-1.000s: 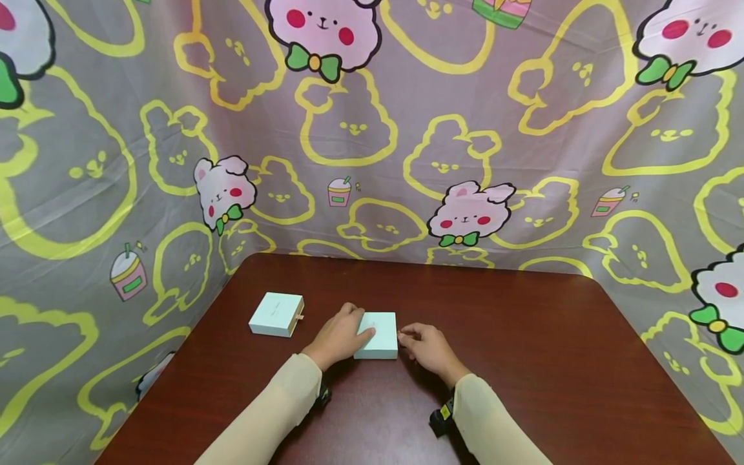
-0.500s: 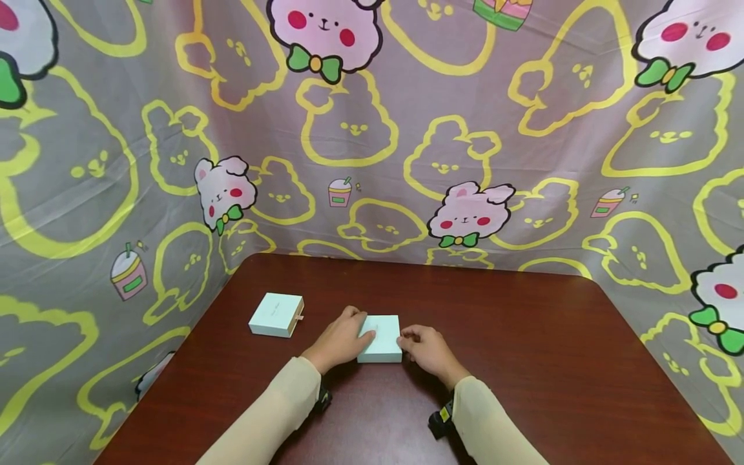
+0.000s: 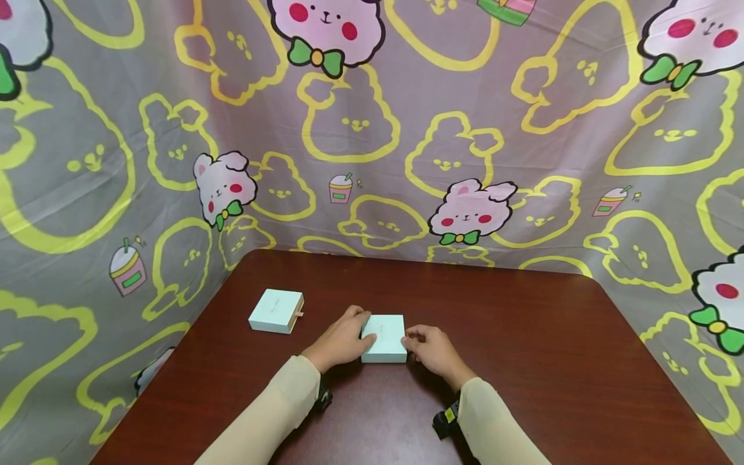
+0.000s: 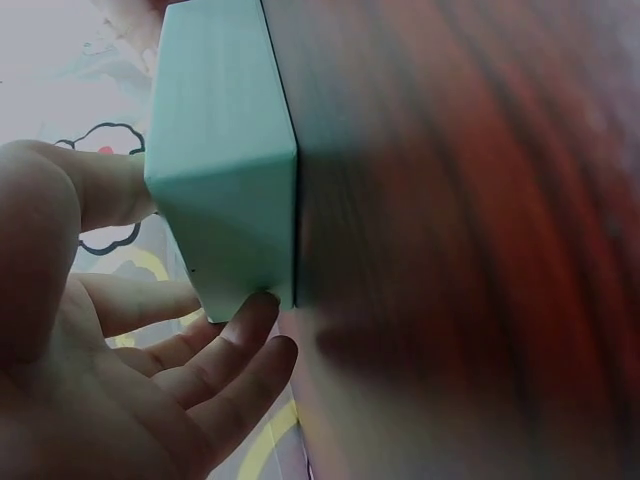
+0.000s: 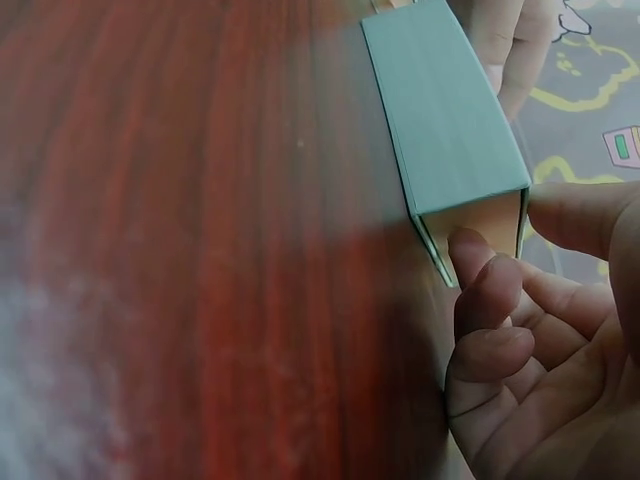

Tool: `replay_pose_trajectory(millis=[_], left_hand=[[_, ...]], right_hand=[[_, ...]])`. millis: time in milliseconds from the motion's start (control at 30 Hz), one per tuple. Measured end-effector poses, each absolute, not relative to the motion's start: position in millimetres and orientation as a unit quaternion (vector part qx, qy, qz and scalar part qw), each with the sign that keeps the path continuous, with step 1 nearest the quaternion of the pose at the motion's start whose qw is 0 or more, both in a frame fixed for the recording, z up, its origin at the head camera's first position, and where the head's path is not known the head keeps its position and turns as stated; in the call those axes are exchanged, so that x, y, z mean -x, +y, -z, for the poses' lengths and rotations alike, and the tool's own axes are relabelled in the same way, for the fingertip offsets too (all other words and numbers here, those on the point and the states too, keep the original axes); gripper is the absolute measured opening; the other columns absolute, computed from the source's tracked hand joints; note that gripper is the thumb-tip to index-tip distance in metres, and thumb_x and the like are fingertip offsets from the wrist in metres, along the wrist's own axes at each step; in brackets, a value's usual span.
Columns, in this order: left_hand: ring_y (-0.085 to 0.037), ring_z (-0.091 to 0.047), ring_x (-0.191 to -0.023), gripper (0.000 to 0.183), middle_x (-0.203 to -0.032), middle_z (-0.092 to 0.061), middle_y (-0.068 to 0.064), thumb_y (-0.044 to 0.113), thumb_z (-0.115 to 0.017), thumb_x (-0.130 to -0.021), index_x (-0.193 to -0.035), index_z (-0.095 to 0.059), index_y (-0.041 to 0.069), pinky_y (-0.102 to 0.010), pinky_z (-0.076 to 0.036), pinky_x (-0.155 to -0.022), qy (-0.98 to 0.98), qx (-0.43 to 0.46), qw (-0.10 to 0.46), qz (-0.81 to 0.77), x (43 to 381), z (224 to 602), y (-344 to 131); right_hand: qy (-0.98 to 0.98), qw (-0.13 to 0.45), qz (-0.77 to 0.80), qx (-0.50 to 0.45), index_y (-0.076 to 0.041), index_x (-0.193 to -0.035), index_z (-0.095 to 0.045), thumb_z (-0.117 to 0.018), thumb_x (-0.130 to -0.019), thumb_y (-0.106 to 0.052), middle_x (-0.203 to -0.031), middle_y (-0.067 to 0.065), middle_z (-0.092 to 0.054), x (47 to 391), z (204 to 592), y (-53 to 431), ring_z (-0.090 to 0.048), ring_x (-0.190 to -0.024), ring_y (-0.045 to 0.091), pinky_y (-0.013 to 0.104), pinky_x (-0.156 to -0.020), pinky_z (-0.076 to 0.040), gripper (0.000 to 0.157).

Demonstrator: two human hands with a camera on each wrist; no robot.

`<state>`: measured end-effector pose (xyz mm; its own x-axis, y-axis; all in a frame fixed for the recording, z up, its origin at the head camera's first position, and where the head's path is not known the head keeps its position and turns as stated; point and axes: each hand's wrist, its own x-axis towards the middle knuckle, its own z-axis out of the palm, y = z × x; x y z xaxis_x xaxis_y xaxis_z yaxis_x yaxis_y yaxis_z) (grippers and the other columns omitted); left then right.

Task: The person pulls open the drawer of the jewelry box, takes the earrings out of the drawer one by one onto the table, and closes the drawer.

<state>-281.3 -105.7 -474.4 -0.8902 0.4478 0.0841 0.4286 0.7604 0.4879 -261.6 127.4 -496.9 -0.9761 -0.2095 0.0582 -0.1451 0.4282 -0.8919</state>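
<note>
A pale mint drawer box (image 3: 384, 339) lies flat on the table in front of me, faint print on its lid. My left hand (image 3: 343, 339) grips its left end, thumb on top and fingers along the side; in the left wrist view the fingertips (image 4: 262, 305) touch the end wall. At the opposite end is my right hand (image 3: 436, 352). Its thumb meets the top edge, and its curled fingers (image 5: 485, 290) lie against the tan drawer end (image 5: 480, 225), set inside the sleeve. Whether a ribbon tab is under those fingers is hidden.
A second mint drawer box (image 3: 276, 310) with a small ribbon tab (image 3: 299, 314) stands at the left on the dark red-brown table (image 3: 511, 336). Behind the table hangs a grey cloth (image 3: 383, 155) with cartoon bunnies.
Both hands and the box have shifted slightly right. A gap between the right fingers and the box has narrowed, and the right thumb now touches its edge. The second box stays put.
</note>
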Motion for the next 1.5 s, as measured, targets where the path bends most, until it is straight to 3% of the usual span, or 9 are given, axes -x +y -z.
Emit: replay_pose_trajectory(millis=[1500], left_hand=[[-0.017,-0.053,-0.116,0.063,-0.140,-0.042,-0.009,0.039,-0.058,-0.097,-0.144,-0.044,-0.002,-0.037,-0.046,-0.093,0.925,-0.281,0.031,-0.254,260,474,-67]], right_hand=[[0.858,0.053,0.501,0.099,0.003,-0.114,-0.065,-0.065,-0.094,-0.022,-0.086,0.004,-0.067,232,490,176,-0.060,-0.071,0.018,0.035,-0.064,-0.049,0.032]])
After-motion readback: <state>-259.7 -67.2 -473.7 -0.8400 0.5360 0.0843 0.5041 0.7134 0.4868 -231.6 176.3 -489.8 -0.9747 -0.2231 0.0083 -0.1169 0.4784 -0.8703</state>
